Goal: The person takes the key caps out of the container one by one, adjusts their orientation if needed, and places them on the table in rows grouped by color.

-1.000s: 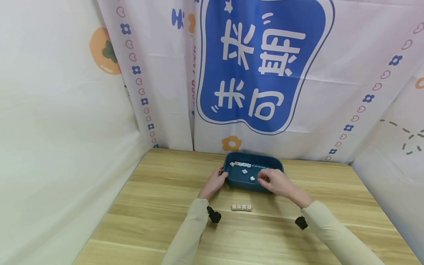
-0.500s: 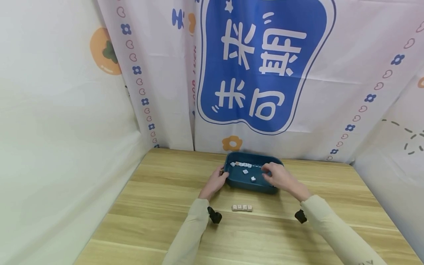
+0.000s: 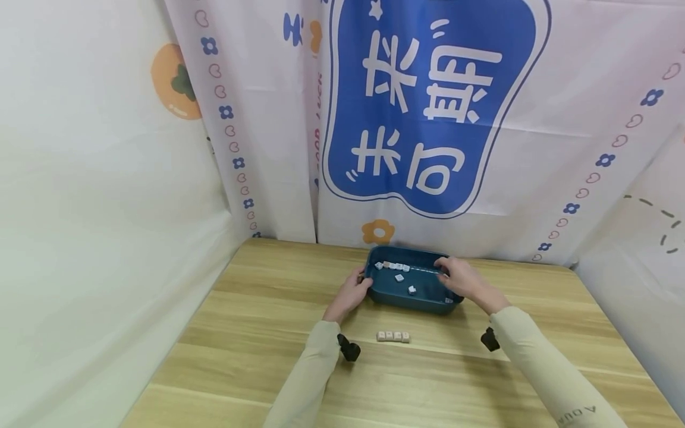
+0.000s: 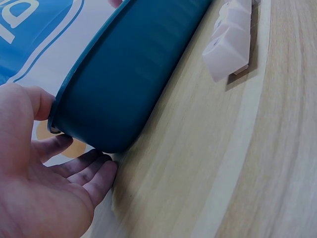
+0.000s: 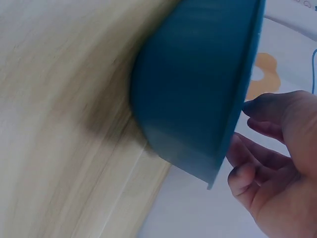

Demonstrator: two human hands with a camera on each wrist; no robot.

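A dark blue rectangular plastic tray (image 3: pixel 409 301) sits at the back of the table. My left hand (image 3: pixel 349 295) grips its left end, the thumb at the rim and the other fingers below it. Over the right end of the tray is my right hand (image 3: pixel 465 280), fingers bent and thumb apart; its fingertips are partly behind the rim in the right wrist view, and I see nothing held. Several pale keycaps (image 3: pixel 392 266) line the tray's back left, with loose keycaps (image 3: pixel 412 290) nearer its front. Outside, a row of keycaps (image 3: pixel 393 337) lies on the wood.
The wood-grain table (image 3: pixel 257 309) ends at a printed curtain (image 3: pixel 278 178) just behind the tray. White cloth (image 3: pixel 107 238) hangs at the left side, and more hangs at the right. Each wrist carries a black camera mount (image 3: pixel 349 348).
My right hand has moved right and slightly back within the tray, uncovering a keycap at the front right corner. The left hand keeps its grip on the tray.
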